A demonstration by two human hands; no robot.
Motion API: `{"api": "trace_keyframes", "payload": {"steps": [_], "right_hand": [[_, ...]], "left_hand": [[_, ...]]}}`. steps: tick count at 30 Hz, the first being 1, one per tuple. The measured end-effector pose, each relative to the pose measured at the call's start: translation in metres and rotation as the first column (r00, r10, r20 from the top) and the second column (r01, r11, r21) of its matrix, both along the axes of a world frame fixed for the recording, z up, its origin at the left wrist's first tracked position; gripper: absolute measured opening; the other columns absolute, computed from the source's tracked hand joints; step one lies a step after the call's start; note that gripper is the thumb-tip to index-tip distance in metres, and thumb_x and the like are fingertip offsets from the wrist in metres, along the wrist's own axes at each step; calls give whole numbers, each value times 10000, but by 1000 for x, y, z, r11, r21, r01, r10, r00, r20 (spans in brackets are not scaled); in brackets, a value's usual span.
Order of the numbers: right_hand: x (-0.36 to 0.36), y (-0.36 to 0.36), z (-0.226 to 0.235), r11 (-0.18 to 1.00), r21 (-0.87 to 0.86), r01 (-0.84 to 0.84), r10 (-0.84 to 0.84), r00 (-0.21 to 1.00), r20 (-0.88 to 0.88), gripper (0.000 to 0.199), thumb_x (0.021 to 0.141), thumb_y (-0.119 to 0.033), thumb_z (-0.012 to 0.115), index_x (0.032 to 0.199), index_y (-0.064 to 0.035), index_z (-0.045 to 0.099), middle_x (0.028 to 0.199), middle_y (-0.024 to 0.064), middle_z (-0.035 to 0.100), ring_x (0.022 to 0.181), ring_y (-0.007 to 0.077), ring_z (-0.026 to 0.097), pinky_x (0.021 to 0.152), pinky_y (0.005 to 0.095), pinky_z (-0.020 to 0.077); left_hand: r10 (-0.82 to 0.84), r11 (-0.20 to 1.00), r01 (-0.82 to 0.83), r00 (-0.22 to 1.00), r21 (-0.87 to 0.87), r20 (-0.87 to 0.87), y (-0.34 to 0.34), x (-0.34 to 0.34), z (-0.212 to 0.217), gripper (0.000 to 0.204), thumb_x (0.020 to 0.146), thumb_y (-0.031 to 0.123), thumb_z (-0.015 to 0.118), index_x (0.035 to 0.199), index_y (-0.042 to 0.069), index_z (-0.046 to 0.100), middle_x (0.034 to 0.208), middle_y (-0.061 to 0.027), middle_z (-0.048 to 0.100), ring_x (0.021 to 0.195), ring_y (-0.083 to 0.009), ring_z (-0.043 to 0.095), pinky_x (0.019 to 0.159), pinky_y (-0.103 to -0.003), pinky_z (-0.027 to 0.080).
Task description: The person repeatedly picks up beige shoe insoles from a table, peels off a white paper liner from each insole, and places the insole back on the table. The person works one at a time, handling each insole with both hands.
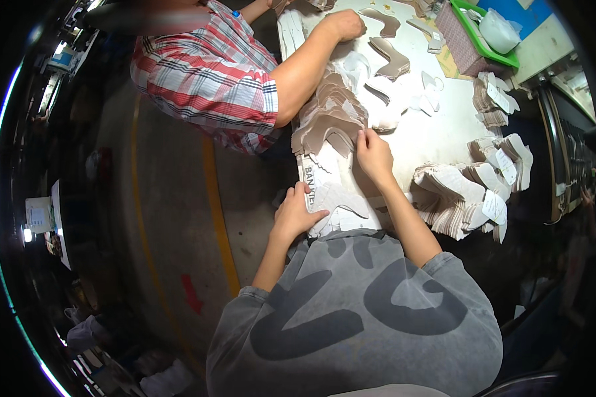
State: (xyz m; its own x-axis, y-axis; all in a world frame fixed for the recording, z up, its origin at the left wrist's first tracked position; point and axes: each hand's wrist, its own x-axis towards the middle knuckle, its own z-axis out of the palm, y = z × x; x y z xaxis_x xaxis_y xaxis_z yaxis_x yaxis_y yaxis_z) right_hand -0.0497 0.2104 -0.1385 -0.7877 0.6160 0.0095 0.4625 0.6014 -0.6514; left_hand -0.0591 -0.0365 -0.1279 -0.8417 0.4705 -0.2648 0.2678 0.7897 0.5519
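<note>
Two hands at work on a white table covered with cut shoe pieces. Left hand lies at the near left edge of the table, fingers spread flat and pressing down on a white cut piece; not clenched, nothing pinched between the fingers. Right hand is further in and slightly right, fingertips touching the near end of a long overlapping row of beige pieces; whether it pinches a piece or only rests on it, cannot tell. White piece lies just near of that row, between the two hands.

Stacks of beige pieces with white tags sit to the right of the right forearm, near the right edge of the table. More stacks further off on the right. Single curved pieces lie scattered at the far end.

Another person in a red plaid shirt stands at far left; their hand rests on the far end of the table. Green tray at far right corner.
</note>
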Motion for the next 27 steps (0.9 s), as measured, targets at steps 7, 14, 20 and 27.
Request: {"api": "trace_keyframes", "payload": {"steps": [7,14,20,27], "right_hand": [[25,5,-2,999,-36,15,-9,985,171,364,1022,-386,581,899,-52,658,760,177,704,734,403,693,673,501,519],[60,-3,10,890,-100,-444,454,882,126,391,889,-459,743,969,-87,655,906,132,698,823,361,699,743,451,553],[83,-24,7,755,72,-651,606,736,300,596,729,-254,888,1206,-82,575,1094,144,602,1089,372,618,889,447,545],[81,-4,22,797,-40,-603,603,798,-30,459,818,-117,785,1238,-49,611,1081,157,591,1031,354,617,874,435,528]], "left_hand": [[30,996,-20,994,-88,110,-11,0,-2,445,770,328,885,1033,78,626,795,-61,634,891,-251,633,746,-407,505],[-64,996,71,990,-50,123,-10,-3,1,466,744,305,907,1031,78,617,1036,-118,653,907,-270,653,778,-411,534],[-121,989,120,993,-87,-5,-2,10,2,407,808,253,846,1100,65,634,993,-120,661,921,-276,666,817,-413,547],[-135,899,-76,889,431,438,0,-6,24,210,1015,168,624,1185,50,591,966,-138,691,875,-245,704,756,-332,573]]}}
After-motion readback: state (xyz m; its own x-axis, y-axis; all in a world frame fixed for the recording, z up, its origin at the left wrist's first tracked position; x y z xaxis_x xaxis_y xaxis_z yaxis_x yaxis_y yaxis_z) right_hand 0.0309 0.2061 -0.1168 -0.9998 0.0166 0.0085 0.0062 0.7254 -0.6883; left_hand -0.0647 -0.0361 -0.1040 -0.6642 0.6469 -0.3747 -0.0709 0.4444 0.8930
